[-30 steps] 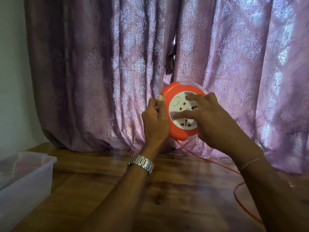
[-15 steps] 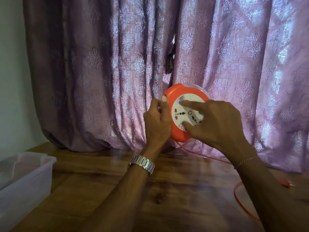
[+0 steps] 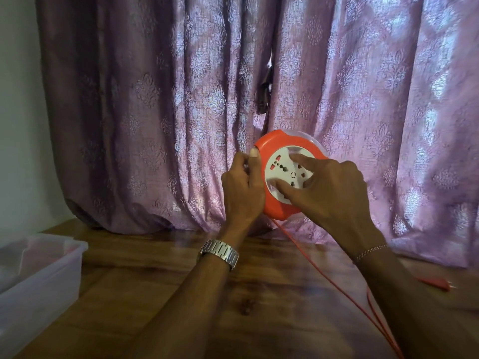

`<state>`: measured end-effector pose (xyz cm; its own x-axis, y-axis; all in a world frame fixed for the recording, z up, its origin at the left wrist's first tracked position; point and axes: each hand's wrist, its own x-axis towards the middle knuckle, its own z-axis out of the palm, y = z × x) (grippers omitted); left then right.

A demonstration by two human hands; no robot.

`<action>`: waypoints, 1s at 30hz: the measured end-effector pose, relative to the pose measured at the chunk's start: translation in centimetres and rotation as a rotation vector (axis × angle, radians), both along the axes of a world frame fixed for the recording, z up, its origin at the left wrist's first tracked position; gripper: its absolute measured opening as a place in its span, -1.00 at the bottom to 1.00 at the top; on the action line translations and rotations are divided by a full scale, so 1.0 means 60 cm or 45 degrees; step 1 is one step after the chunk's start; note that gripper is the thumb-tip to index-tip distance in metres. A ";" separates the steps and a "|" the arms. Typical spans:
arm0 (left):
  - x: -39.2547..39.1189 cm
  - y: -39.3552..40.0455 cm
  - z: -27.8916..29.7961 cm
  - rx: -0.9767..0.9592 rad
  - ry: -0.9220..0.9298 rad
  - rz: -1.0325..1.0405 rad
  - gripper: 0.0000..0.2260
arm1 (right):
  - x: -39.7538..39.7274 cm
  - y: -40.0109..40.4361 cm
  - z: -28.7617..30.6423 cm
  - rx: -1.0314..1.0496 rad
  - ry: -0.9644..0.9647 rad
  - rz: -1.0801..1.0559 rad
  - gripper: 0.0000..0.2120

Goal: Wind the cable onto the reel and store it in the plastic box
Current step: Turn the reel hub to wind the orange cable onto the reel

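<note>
An orange round cable reel (image 3: 274, 146) with a white socket face is held upright above the wooden table. My left hand (image 3: 242, 187) grips its left rim, thumb on the orange edge. My right hand (image 3: 329, 187) lies on the white socket disc, fingers pressed into it. An orange cable (image 3: 318, 270) hangs from the reel's underside and runs down to the right across the table, under my right forearm. Its red plug (image 3: 438, 282) lies on the table at the right. The clear plastic box (image 3: 39, 275) stands at the lower left.
A purple patterned curtain (image 3: 155, 112) hangs just behind the reel and bunches on the wooden table (image 3: 160, 286). A pale wall is at the far left. A loop of cable lies near the lower right edge.
The white socket disc has turned under my right hand's fingers, and the hand has shifted around it. The cable on the table has drawn tighter toward the reel. My left hand keeps its grip.
</note>
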<state>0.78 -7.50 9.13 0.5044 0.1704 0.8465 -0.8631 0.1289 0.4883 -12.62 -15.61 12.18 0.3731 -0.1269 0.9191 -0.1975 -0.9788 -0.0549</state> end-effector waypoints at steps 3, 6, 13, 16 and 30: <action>0.000 0.001 0.001 -0.029 0.015 0.001 -0.65 | -0.006 -0.006 0.006 -0.179 0.067 -0.126 -0.36; 0.002 0.003 0.002 -0.019 0.040 -0.025 -0.63 | -0.015 -0.012 0.018 -0.299 0.003 -0.140 -0.54; 0.000 0.005 0.001 -0.003 0.037 -0.084 -0.62 | -0.016 -0.019 0.020 -0.423 0.457 0.134 -0.46; 0.000 0.006 0.003 -0.004 0.030 -0.063 -0.64 | -0.011 -0.013 0.018 -0.484 0.444 0.041 -0.44; -0.002 0.002 0.004 -0.007 0.053 -0.036 -0.64 | -0.013 -0.005 0.013 -0.234 0.222 -0.058 -0.48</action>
